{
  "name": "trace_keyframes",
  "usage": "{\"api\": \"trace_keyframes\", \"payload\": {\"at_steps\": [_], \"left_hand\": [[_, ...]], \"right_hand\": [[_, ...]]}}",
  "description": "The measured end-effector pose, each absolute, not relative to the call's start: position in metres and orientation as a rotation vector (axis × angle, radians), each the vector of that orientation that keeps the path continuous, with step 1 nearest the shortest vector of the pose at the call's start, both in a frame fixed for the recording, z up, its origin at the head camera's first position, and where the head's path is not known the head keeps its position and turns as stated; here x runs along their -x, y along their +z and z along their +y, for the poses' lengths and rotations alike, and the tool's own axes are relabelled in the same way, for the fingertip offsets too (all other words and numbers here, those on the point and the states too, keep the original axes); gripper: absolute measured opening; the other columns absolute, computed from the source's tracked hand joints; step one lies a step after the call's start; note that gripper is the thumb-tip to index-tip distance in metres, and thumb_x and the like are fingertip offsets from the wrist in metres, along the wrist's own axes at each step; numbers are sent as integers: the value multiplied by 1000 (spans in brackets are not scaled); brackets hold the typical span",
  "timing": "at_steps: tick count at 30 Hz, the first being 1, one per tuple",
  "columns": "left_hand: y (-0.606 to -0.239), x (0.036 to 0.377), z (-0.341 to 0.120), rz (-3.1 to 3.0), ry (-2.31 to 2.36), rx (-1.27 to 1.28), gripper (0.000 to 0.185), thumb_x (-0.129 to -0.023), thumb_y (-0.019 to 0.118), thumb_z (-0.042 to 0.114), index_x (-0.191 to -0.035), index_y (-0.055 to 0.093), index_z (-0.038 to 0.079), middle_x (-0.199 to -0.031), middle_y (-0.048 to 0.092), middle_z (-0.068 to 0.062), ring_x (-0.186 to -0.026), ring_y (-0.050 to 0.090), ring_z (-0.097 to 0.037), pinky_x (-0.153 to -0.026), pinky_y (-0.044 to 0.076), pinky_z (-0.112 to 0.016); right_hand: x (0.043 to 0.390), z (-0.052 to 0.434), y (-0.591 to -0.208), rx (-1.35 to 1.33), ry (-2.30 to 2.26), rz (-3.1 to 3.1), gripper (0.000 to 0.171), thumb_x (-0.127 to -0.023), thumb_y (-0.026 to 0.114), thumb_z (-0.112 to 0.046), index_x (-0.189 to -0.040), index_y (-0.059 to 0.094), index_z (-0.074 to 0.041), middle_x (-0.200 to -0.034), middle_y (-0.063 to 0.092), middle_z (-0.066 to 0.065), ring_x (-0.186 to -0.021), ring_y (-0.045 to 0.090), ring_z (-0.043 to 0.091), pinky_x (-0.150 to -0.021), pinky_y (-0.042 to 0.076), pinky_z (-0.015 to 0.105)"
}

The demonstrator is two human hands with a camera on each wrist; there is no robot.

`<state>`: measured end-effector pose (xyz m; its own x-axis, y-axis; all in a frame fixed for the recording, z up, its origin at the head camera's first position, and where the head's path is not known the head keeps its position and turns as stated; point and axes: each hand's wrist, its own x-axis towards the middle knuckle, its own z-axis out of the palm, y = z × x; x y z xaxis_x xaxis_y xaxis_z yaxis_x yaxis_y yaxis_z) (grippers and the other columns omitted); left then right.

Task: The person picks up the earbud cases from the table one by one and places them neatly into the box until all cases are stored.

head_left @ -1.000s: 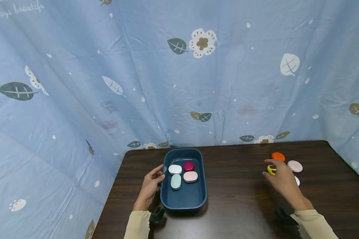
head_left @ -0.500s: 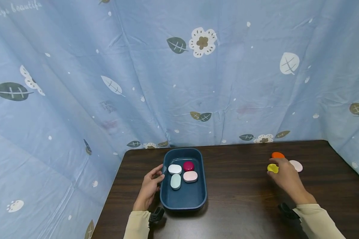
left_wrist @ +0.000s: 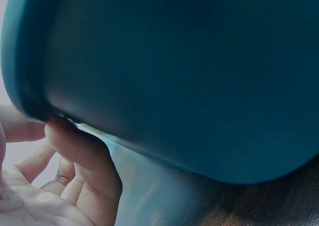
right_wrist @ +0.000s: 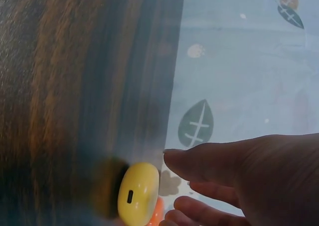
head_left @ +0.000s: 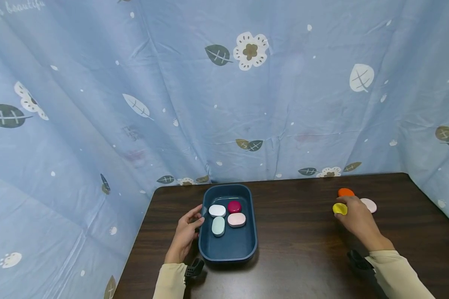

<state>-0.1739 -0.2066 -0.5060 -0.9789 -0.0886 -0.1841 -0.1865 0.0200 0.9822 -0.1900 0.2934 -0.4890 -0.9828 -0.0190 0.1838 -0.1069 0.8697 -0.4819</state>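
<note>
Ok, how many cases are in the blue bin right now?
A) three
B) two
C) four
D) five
C: the bin holds four cases: white, maroon, pink and mint; the yellow and orange ones lie on the table by the right hand.

Counts:

- Small rounded cases in total: seven visible.
- Four in tray (head_left: 227, 249), far half: white case (head_left: 217, 210), dark red case (head_left: 234, 206), mint case (head_left: 218, 226), pink case (head_left: 236, 219).
- Three on table (head_left: 299, 249), far right: yellow case (head_left: 339, 208), orange case (head_left: 346, 192), pale pink case (head_left: 369, 205).
- Trays: one, dark blue, left part of table.
- Tables: one, dark wood.
- Hands: two; left hand (head_left: 186, 232) at tray's left rim, right hand (head_left: 357, 218) at yellow case.
- Curtains: one, blue, leaf and flower print, behind table.
</note>
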Motion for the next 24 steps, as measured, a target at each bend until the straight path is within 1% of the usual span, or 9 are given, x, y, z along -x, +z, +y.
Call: {"api": "trace_keyframes", "payload": {"at_steps": [5,11,14,19,24], "left_hand": [[-503,172,-206,2198,2120,282,48,-107,57,4,-154,52,2,-114,50,-8,-94,50,-23,-60,41,-29],[-502,173,-205,2203,2116,287,47,-107,57,5,-154,53,3,-115,50,-8,-96,52,-23,-60,42,-29],[-502,173,-205,2208,2110,289,47,-107,57,4,-154,53,3,-115,50,-8,-97,51,-24,-61,41,-30],[-502,172,-205,2215,2105,291,48,-107,57,5,-155,51,3,-116,50,-9,-99,51,-26,-61,42,-30],[-502,173,-207,2205,2109,292,48,-108,57,6,-155,51,3,-117,50,-8,-96,51,-24,-60,41,-30]], "right_hand": [[193,295,-490,-94,739,-2910,51,-82,82,6,-124,59,23,-123,55,47,-106,58,60,-91,48,72],[196,296,-491,-86,735,-2959,55,-83,83,5,-127,57,24,-124,56,47,-104,60,60,-88,51,71],[198,297,-491,-98,725,-2957,54,-82,83,5,-126,57,24,-122,57,46,-102,61,59,-87,51,70],[201,299,-492,-109,702,-2945,52,-81,84,6,-123,60,23,-121,58,46,-103,60,59,-88,51,70],[204,302,-496,-109,675,-2975,52,-79,84,7,-122,59,25,-119,58,46,-101,60,58,-86,51,68]]}}
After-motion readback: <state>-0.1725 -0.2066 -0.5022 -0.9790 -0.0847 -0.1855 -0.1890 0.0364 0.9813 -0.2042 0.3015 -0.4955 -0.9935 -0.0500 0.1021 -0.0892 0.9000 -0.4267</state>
